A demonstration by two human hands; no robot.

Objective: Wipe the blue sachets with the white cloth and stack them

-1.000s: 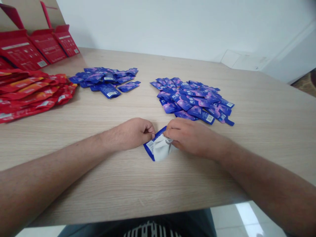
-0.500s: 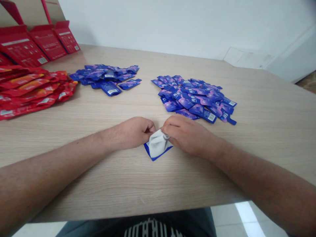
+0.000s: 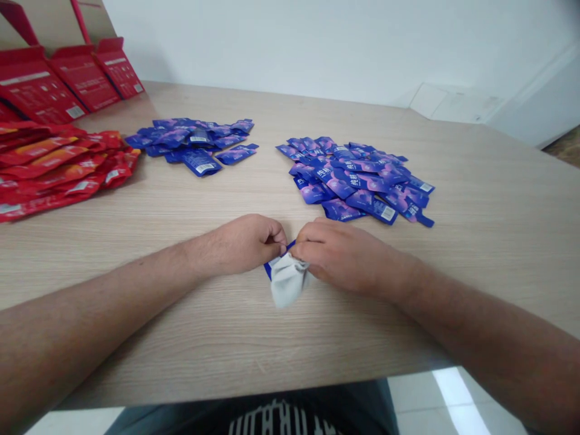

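My left hand [image 3: 247, 243] and my right hand [image 3: 338, 257] meet at the middle of the wooden table [image 3: 190, 338], both with fingers curled. Between them lies a small blue sachet [image 3: 270, 264], pinched by my left fingers at its top edge. A folded grey-white wipe [image 3: 286, 283] sticks out of it toward me, gripped by my right fingertips. Most of the sachet is hidden under the wipe and my hands.
A heap of blue-purple sachets [image 3: 357, 178] lies just beyond my right hand. Another blue pile [image 3: 194, 142] sits at the back left. Red packets [image 3: 54, 172] and red cartons [image 3: 67, 78] fill the far left. The table's near edge runs below my forearms.
The wipe has come further out of the sachet toward me and now covers nearly all of the blue packet. My hands have stayed in the same spot.
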